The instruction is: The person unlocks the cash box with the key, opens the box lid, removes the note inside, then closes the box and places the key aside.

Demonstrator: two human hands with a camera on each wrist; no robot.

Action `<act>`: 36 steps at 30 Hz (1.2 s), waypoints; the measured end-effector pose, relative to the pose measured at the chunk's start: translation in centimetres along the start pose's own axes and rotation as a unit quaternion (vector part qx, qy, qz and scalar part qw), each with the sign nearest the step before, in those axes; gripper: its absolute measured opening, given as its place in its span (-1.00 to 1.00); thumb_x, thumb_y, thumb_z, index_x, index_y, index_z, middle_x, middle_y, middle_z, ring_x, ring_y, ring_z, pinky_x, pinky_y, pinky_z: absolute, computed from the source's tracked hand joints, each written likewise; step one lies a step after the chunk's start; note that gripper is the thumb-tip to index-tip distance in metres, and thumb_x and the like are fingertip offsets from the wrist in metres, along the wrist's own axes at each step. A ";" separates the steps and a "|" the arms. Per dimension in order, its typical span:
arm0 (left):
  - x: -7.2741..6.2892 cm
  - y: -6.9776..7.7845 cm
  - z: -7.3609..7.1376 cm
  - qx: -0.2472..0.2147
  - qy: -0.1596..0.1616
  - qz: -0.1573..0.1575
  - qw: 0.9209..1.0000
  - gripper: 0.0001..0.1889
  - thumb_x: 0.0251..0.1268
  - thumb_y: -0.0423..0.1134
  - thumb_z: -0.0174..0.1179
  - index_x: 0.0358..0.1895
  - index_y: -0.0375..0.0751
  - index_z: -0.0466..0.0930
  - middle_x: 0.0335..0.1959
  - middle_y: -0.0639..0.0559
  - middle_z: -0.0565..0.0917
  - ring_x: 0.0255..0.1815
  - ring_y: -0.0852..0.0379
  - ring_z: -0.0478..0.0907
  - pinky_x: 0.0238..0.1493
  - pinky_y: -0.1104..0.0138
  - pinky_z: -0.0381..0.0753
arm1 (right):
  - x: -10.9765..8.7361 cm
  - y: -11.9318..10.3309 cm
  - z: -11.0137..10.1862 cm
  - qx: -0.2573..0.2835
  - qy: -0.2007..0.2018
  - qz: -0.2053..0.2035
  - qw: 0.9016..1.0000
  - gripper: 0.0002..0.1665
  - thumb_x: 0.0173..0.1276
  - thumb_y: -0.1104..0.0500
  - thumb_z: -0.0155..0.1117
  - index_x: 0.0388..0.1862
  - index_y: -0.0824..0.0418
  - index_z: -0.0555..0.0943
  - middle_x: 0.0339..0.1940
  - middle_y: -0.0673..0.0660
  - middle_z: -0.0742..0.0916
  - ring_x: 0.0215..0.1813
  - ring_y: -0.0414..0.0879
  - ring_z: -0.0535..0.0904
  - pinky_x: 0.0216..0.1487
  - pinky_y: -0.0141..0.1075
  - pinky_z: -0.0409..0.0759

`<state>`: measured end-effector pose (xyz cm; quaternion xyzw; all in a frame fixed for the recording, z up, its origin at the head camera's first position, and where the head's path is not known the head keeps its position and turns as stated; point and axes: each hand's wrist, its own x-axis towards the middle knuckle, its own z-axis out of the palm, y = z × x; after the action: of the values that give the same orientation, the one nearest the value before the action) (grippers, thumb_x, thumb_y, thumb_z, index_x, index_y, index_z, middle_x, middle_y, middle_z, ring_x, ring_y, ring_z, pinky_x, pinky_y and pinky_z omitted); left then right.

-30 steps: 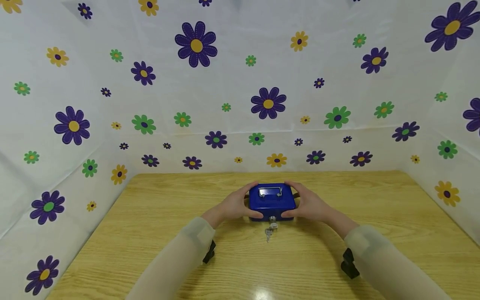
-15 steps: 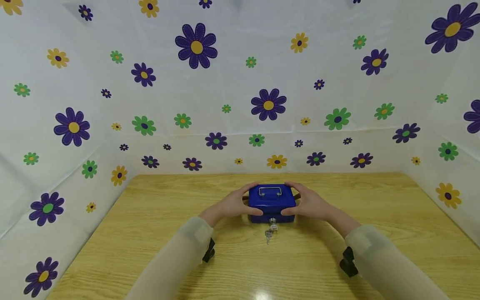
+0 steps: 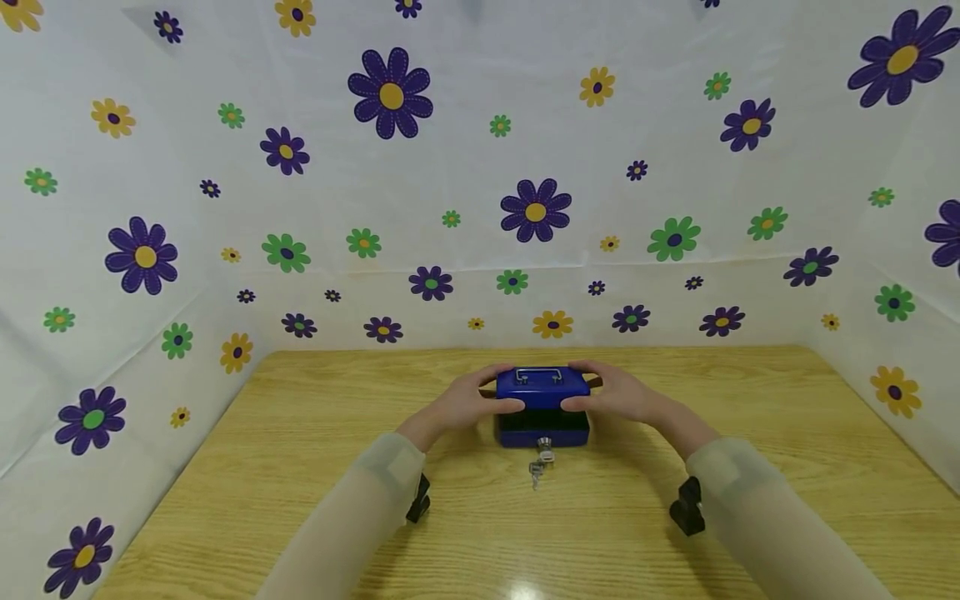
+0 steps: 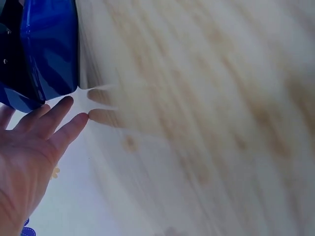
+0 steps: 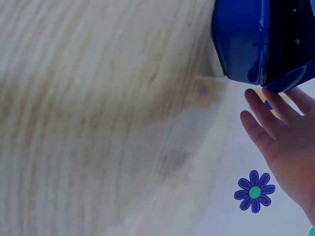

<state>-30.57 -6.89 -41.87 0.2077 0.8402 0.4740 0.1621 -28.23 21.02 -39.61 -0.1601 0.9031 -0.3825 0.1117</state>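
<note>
A small blue metal cash box [image 3: 543,437] stands on the wooden table with its lid [image 3: 543,390] partly raised, showing a dark gap at the front. On the lid is a wire handle [image 3: 538,373]. My left hand [image 3: 456,404] holds the lid's left side, thumb at the front edge and fingers toward the back. The right hand [image 3: 628,396] grips the right side the same way. In both wrist views, fingers reach past the lid beside the box's blue end wall [image 4: 51,49]. One key sits in the front lock [image 3: 545,444], and a second key [image 3: 536,470] hangs from it.
The wood-grain table [image 3: 337,392] ends at a white cloth backdrop [image 3: 465,167] printed with flowers, which also runs along both sides. Black wrist camera mounts [image 3: 687,506] sit under the beige sleeves [image 3: 352,517].
The cash box lid has gone from closed to partly raised, its front edge lifted by both thumbs. The base and keys stay in place on the table.
</note>
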 end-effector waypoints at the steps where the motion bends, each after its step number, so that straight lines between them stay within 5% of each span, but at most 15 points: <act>1: 0.0 0.0 0.0 -0.008 0.001 0.002 1.000 -0.21 0.16 0.18 0.33 0.46 0.11 0.27 0.40 -0.05 0.33 0.35 -0.16 0.32 0.28 -0.02 0.33 | 0.1 0.0 -0.1 0.004 -0.002 -0.002 1.000 0.05 0.20 -0.27 0.35 0.47 0.31 0.22 0.40 0.36 0.37 0.31 0.31 0.35 0.21 0.13 0.40; 7: 0.5 0.0 -0.2 -0.043 0.013 0.011 0.999 -0.29 0.23 0.16 0.27 0.41 0.02 0.34 0.36 -0.04 0.39 0.34 -0.12 0.35 0.26 0.04 0.39 | 0.5 -0.3 -0.4 0.006 0.011 -0.004 1.000 -0.04 0.26 -0.29 0.27 0.40 0.34 0.32 0.33 0.35 0.46 0.32 0.28 0.35 0.24 0.15 0.37; 13: 1.3 0.2 0.0 -0.018 0.054 -0.002 0.998 -0.25 0.20 0.35 0.16 0.34 -0.04 0.43 0.32 -0.02 0.43 0.34 -0.05 0.35 0.29 0.02 0.34 | 1.0 -0.5 -0.6 0.011 0.049 0.008 0.999 -0.11 0.30 -0.33 0.21 0.31 0.34 0.42 0.26 0.34 0.53 0.28 0.25 0.41 0.23 0.11 0.39; 23: 2.7 0.8 0.3 -0.064 0.137 -0.014 0.988 -0.34 0.17 0.41 0.13 -0.03 -0.14 0.62 -0.11 -0.03 0.61 -0.06 -0.04 0.47 -0.08 0.15 0.45 | 2.0 -0.5 -0.3 0.029 0.123 0.016 0.992 -0.17 0.35 -0.37 0.11 0.18 0.34 0.51 0.08 0.29 0.63 0.11 0.17 0.51 0.15 0.06 0.48; 29: 3.5 1.0 0.5 -0.082 0.199 0.015 0.976 -0.33 0.14 0.46 0.10 -0.50 -0.18 0.36 -0.57 0.05 0.35 -0.48 0.08 0.32 -0.41 0.29 0.30 | 3.3 -0.7 0.1 0.024 0.186 0.039 0.981 -0.18 0.31 -0.45 0.05 -0.16 0.33 0.58 -0.20 0.23 0.65 -0.13 0.09 0.50 -0.09 -0.13 0.50; 32: 4.0 1.4 0.6 -0.088 0.216 0.018 0.972 -0.33 0.16 0.45 0.07 -0.54 -0.14 0.25 -0.60 0.04 0.25 -0.52 0.10 0.26 -0.44 0.27 0.24 | 3.7 -0.9 0.2 0.039 0.210 0.051 0.976 -0.19 0.32 -0.45 0.05 -0.35 0.34 0.52 -0.35 0.22 0.60 -0.26 0.07 0.45 -0.24 -0.20 0.40; 36: 4.6 2.0 0.6 -0.091 0.231 0.008 0.969 -0.39 0.27 0.38 0.05 -0.49 -0.16 0.34 -0.54 0.06 0.34 -0.45 0.12 0.33 -0.38 0.29 0.31 | 4.1 -1.2 0.1 0.053 0.230 0.067 0.969 -0.15 0.28 -0.48 0.04 -0.30 0.33 0.59 -0.28 0.25 0.66 -0.22 0.08 0.51 -0.20 -0.19 0.44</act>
<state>-33.89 -3.19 -40.82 0.0839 0.8064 0.5850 -0.0222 -31.78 18.58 -39.12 -0.0012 0.8914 -0.4484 -0.0654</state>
